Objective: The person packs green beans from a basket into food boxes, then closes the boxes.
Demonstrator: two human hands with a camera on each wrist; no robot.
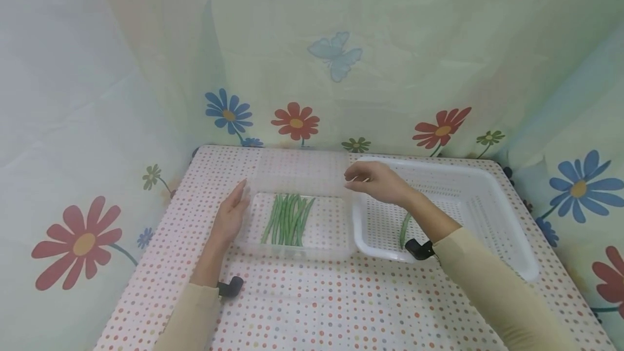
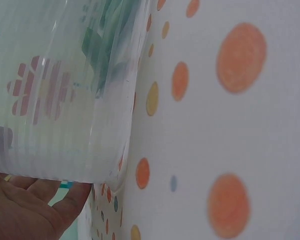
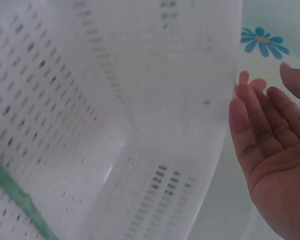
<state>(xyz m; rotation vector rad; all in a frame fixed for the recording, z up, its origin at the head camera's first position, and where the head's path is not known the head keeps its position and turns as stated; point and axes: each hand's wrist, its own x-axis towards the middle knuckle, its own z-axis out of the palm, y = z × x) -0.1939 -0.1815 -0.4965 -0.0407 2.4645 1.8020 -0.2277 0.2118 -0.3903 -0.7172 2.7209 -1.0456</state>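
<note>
A clear plastic container [image 1: 325, 229] holds several green beans [image 1: 287, 221] lying side by side in its left half. My left hand [image 1: 230, 218] rests along the container's left side; in the left wrist view its fingertips are right at the ribbed wall [image 2: 49, 145]. My right hand [image 1: 379, 182], with nothing in it and the fingers loosely bent, is over the near-left part of a white perforated basket [image 1: 359, 226], close to the container's right side. One green bean [image 1: 404, 232] lies in the basket, partly hidden by my right forearm.
A translucent lid-like panel [image 1: 302, 161] extends behind the container. The basket stands just right of the container, on a dotted tablecloth [image 1: 302, 307]. Flower-printed sheeting [image 1: 273, 42] closes in the table's back and sides.
</note>
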